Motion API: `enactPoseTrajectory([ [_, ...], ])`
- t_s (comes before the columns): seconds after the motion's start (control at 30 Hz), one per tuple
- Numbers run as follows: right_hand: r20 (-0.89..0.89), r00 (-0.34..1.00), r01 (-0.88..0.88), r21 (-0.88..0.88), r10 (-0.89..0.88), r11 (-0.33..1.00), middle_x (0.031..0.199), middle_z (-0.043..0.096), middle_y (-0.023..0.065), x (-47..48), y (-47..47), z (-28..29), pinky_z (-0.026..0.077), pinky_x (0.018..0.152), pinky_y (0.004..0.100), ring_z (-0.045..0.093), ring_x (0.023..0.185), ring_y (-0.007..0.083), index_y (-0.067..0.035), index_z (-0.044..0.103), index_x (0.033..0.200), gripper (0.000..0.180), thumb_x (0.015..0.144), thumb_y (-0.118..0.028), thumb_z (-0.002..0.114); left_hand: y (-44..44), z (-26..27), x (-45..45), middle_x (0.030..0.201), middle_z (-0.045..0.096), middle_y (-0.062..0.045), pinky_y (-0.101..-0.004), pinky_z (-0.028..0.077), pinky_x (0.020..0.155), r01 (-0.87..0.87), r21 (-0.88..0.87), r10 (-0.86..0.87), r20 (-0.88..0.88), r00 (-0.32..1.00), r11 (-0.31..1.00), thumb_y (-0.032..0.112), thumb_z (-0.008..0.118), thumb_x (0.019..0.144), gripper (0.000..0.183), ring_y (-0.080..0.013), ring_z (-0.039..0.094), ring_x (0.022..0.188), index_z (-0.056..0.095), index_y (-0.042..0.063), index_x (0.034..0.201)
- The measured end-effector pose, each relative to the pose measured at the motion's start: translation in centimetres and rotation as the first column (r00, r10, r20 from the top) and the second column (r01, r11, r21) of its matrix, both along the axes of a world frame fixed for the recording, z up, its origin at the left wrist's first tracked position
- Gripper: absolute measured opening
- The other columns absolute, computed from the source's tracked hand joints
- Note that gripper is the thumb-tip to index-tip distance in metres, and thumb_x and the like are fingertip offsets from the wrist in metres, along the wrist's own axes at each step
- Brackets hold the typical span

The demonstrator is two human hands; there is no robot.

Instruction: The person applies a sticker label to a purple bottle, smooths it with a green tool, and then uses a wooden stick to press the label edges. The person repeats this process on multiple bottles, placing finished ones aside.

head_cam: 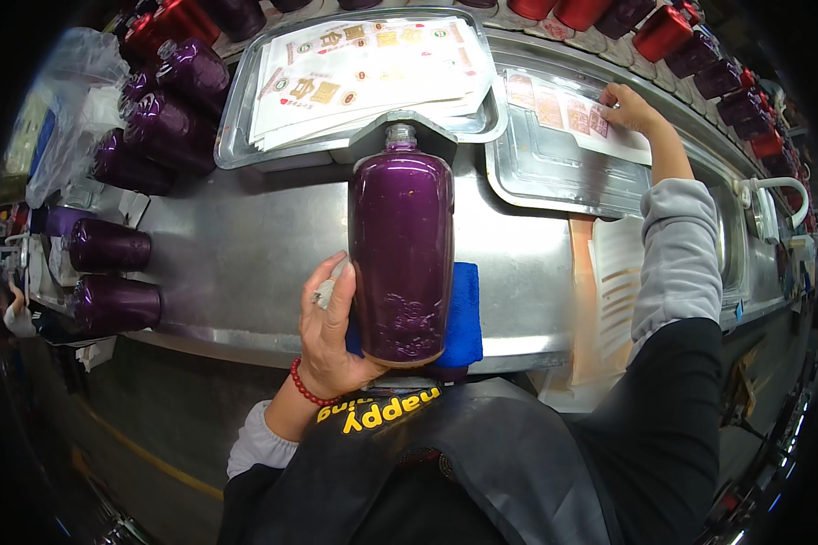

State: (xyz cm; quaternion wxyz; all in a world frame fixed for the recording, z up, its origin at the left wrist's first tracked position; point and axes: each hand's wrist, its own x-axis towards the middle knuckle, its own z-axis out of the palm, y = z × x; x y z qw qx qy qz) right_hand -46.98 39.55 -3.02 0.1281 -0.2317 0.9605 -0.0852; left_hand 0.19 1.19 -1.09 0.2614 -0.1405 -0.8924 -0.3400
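A glossy purple bottle [402, 252] lies in front of me, its clear neck in the notch of a dark rest [436, 136] and its base towards me. My left hand [334, 327] holds it at the lower left side and base; a small greyish piece [324, 293] is tucked between the fingers. A blue cloth [465, 317] shows beneath the bottle's right side. Farther off, my right hand [620, 109] pinches the right end of a decal sheet [552, 109] with reddish-gold prints. That sheet lies in a metal tray [559, 180] at the right.
A second metal tray [228, 136] carries a stack of printed decal sheets [375, 75]. More purple bottles [170, 129] lie on the left of the steel table [245, 252]. Red and purple bottles [661, 34] line the slatted conveyor at the back. A white slotted plastic piece [617, 286] sits at right.
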Motion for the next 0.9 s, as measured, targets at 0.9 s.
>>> enactPoseTrajectory([
  [0.9,-0.423,0.871,0.319,0.097,-0.251,0.943,0.132,0.059,0.0163,1.5,9.5,-2.3,0.045,0.104,0.0444,0.059,0.117,0.0365,-0.016,0.072,0.121,0.04,0.086,-0.036,0.073,-0.4,-0.9,0.2,0.136,0.061,-0.021,-0.0535,0.042,0.108,-0.001,0.034,0.001,0.027,1.0,0.999,0.04,0.089,0.075,0.106,-0.0436,0.057,0.123,0.032,-0.001,0.154],
])
